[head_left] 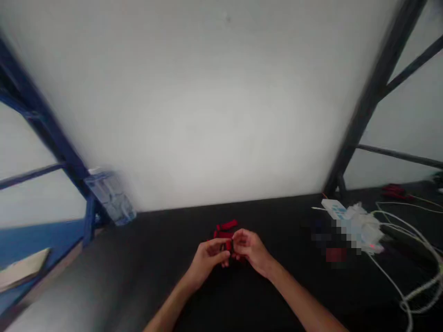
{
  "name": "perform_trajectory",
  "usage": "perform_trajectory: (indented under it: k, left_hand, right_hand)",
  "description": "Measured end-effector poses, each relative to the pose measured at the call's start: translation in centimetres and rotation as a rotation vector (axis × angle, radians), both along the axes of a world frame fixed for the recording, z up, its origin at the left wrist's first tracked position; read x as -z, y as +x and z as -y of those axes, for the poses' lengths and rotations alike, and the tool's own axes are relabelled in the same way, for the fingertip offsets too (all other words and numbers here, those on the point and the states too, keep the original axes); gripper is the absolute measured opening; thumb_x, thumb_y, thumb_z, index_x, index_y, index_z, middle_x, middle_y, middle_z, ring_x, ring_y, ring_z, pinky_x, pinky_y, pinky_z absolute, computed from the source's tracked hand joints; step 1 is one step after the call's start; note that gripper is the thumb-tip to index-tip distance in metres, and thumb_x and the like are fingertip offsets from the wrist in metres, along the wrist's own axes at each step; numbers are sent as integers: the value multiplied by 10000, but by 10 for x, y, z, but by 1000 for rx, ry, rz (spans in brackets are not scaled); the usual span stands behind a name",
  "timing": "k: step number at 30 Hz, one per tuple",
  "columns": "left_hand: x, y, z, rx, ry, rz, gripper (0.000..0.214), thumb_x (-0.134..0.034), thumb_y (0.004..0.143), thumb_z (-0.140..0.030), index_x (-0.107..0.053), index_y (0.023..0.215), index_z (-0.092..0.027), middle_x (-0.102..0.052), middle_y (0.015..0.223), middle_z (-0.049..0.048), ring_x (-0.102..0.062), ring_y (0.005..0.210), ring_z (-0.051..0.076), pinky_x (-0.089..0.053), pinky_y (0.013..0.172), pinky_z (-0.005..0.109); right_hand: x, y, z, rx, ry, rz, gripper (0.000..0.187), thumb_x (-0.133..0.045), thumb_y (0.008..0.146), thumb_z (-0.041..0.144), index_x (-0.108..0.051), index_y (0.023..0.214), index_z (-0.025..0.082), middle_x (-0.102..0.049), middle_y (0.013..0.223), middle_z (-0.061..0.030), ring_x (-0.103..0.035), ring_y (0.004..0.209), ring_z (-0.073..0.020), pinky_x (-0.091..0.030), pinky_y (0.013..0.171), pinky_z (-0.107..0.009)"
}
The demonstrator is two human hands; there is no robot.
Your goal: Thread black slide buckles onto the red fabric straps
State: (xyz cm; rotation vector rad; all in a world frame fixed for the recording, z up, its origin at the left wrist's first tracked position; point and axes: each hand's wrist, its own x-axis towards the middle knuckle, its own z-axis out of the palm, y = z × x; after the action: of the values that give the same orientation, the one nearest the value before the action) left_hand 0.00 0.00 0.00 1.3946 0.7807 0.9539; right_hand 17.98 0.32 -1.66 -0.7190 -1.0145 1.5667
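A crumpled red object [224,230] sits on the black tabletop [138,244] in the middle of the view, and its exact kind cannot be told. My left hand [207,259] and my right hand [251,250] meet at its near side, with fingers curled around a dark-and-red part. Both hands appear to grip it. My fingers hide much of the lower part.
A white power strip [334,208] and tangled white cables [408,240] lie to the right, beside a pixelated patch. A red item [394,191] lies far right. A clear plastic package [110,198] leans against a blue metal frame [44,133] at left.
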Motion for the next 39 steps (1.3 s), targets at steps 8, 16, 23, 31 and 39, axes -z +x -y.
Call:
perform_trajectory:
  k: [8,16,23,31,39]
  left_hand:
    - [-2,-4,0,-61,-27,51,428,-795,715,-207,-681,1120,-126,-686,763,34,-612,626,131,-497,604,253]
    - [-6,-3,5,-85,-75,72,443,-839,643,-158,-698,1060,-111,-716,742,38,-634,638,137,-499,606,239]
    - [-7,1,9,-13,-117,14,387,-832,658,-186,-718,1015,-89,-721,730,59,-650,633,158,-510,630,267]
    - [-11,6,14,38,-118,71,207,-833,649,-196,-727,792,-91,-704,696,50,-640,611,155,-488,589,244]
    - [-8,9,16,89,-126,80,197,-823,671,-206,-722,786,-82,-703,664,59,-610,555,123,-486,560,228]
  right_hand:
    - [1,10,-1,-73,-71,9,317,-767,730,348,-591,917,163,-645,672,1,-602,461,-129,-423,404,-207]
    - [1,15,1,-64,-44,45,310,-837,642,276,-631,821,130,-651,656,-5,-601,496,-112,-429,455,-204]
    - [7,8,1,-162,-29,-8,339,-855,642,280,-623,837,128,-662,640,-10,-610,468,-118,-437,439,-201]
    - [16,8,-2,-243,-52,-68,398,-884,599,314,-569,782,154,-634,580,18,-575,400,-100,-350,347,-152]
    - [12,6,3,-257,-57,-99,481,-902,558,329,-466,708,192,-546,533,71,-432,350,-45,-244,335,-146]
